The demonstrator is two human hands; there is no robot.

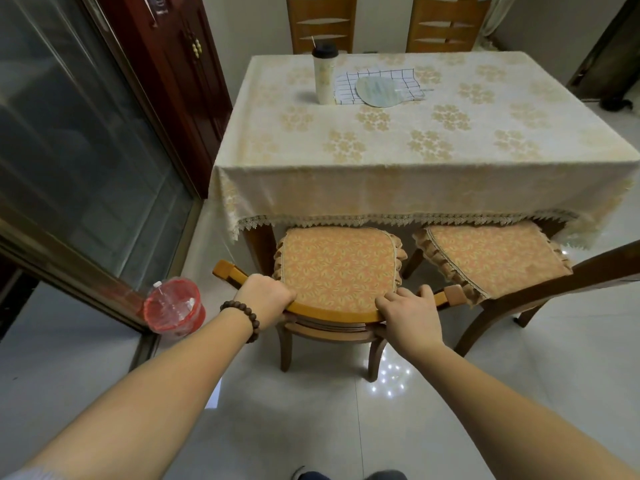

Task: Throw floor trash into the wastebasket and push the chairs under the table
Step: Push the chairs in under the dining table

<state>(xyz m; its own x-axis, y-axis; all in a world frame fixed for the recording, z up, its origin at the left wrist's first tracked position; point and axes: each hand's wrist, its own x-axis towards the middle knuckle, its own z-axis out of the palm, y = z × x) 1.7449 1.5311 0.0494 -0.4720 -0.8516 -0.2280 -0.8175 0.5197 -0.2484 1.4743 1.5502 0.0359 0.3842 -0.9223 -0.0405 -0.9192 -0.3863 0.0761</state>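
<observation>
Hands: left hand [268, 295] and right hand [408, 312] both curled over the near chair [341, 271] top rail.
Near chair: seat front just under the desk [415, 161] edge.
Wastebasket [173, 308]: left of near chair, on floor.

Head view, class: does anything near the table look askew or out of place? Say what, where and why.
The right chair sits turned at an angle to the table, its backrest swung out rightward, unlike the squarely facing left chair that the left hand and right hand grip. Nothing looks spilled.
</observation>
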